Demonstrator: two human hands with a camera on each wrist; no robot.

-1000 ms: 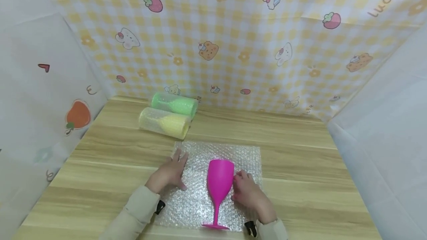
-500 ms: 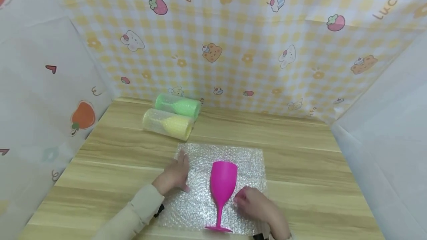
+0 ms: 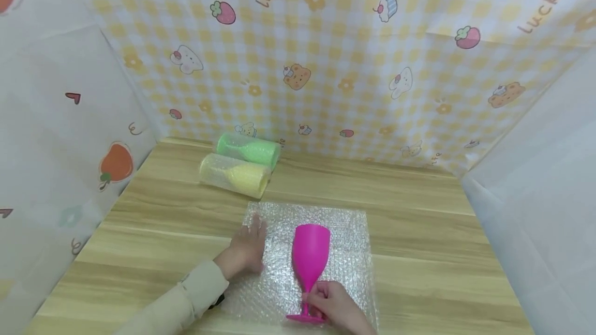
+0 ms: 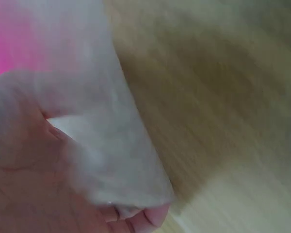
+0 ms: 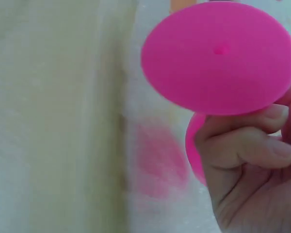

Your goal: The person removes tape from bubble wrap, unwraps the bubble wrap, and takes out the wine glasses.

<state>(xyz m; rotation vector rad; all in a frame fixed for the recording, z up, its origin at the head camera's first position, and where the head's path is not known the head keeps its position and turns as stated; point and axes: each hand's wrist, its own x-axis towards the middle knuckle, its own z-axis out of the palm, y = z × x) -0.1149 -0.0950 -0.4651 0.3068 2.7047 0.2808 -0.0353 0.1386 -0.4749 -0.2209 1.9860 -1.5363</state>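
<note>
A bright pink wine goblet (image 3: 311,252) lies on a sheet of bubble wrap (image 3: 346,231) in the head view, its bowl pointing away and its foot near me. My right hand (image 3: 337,304) grips the stem just above the foot. The right wrist view shows the round pink foot (image 5: 208,63) above the curled fingers (image 5: 237,150). My left hand (image 3: 247,249) rests at the wrap's left edge, fingers extended. In the left wrist view, the wrap (image 4: 121,160) hides part of the left hand's fingers, with fingertips (image 4: 156,216) showing past its edge.
Two wrapped goblets, one yellow (image 3: 235,174) and one green (image 3: 249,150), lie side by side at the back left of the wooden table (image 3: 419,273). A checked cloth (image 3: 344,56) hangs behind, with white sheets at both sides.
My right hand has moved from beside the goblet's bowl down to its stem and taken hold of it. My left hand stays at the wrap's left edge, shifting only slightly.
</note>
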